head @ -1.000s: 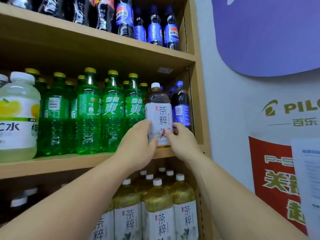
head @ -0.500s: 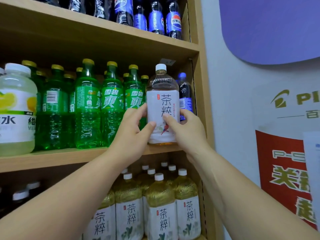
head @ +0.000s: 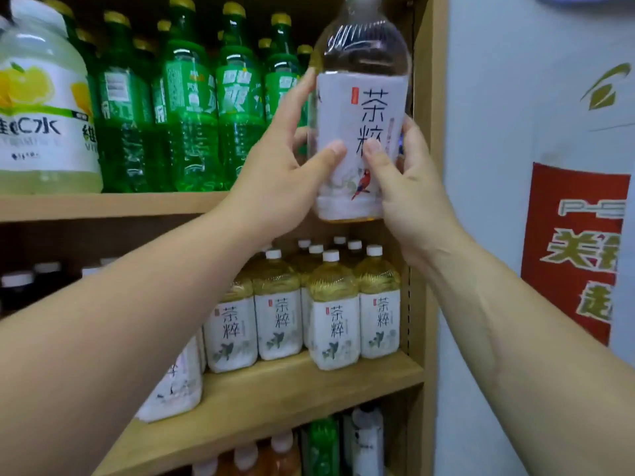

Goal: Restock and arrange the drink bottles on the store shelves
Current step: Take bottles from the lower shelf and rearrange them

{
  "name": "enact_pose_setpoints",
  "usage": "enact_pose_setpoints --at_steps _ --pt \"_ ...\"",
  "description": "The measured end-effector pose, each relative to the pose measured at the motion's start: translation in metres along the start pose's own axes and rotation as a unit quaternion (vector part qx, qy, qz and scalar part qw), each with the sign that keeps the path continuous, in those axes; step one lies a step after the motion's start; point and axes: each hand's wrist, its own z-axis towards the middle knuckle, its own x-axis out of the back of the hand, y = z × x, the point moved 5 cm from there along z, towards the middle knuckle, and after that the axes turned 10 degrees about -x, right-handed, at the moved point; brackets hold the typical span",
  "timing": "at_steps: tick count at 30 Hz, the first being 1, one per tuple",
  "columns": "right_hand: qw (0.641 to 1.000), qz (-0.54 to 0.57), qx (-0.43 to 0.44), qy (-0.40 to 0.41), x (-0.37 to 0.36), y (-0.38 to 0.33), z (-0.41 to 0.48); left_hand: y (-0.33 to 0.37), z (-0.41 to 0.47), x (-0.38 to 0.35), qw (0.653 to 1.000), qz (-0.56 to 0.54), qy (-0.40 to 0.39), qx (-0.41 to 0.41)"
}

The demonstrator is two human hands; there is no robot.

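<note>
Amber tea fills a white-labelled bottle point(head: 360, 108), held in the air between both hands. The left hand point(head: 275, 176) wraps its left side, thumb on the label; the right hand point(head: 409, 187) grips its right side. Just left of the hands stand green bottles point(head: 192, 108); below the hands, matching tea bottles point(head: 333, 321) fill a lower shelf point(head: 309, 383). This looks like relocating a stray bottle. The next move probably calls for lowering it into that tea row, label forward.

From where I stand, the side panel point(head: 429, 235) closes the wooden shelving. On the upper shelf point(head: 103, 206), green soda bottles point(head: 192, 125) stand in rows, with a big lemon-drink jug point(head: 44, 108) farthest from the panel. On the lower shelf point(head: 292, 389), white-labelled tea bottles point(head: 333, 324) crowd just beside the panel.
</note>
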Motion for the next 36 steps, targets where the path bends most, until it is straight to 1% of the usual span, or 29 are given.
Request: enact_pose_setpoints --at_steps 3,6,10,15,20,24,27,30,32,36 --pt "0.999 0.016 -0.021 -0.026 -0.007 0.007 -0.035 0.008 -0.033 0.007 0.999 -0.014 -0.006 0.03" --pt "0.997 0.006 -0.06 -0.041 -0.016 0.026 -0.072 0.006 -0.075 0.012 0.997 -0.026 -0.005 0.076" --pt "0.991 -0.001 -0.106 -0.08 -0.033 0.052 -0.116 0.001 -0.132 0.021 0.991 -0.038 -0.008 0.13" --pt "0.978 0.024 -0.16 -0.134 -0.058 0.087 -0.174 -0.005 -0.209 0.036 0.976 -0.066 0.031 0.206" --pt "0.955 0.044 -0.239 -0.172 -0.084 0.133 -0.24 -0.006 -0.292 0.046 0.954 -0.073 0.071 0.28" --pt "0.925 0.062 -0.315 -0.202 -0.108 0.157 -0.281 -0.009 -0.343 0.058 0.931 -0.059 0.092 0.349" --pt "0.917 0.068 -0.332 -0.211 -0.127 0.164 -0.302 -0.007 -0.369 0.07 0.928 -0.048 0.102 0.355" --pt "0.91 0.081 -0.333 -0.233 -0.15 0.165 -0.313 -0.005 -0.388 0.088 0.916 -0.069 0.13 0.372" --pt "0.913 0.068 -0.327 -0.236 -0.163 0.166 -0.315 -0.004 -0.395 0.1 0.911 -0.081 0.144 0.377" --pt "0.921 0.031 -0.312 -0.23 -0.19 0.163 -0.306 0.0 -0.386 0.13 0.935 -0.032 0.13 0.329"
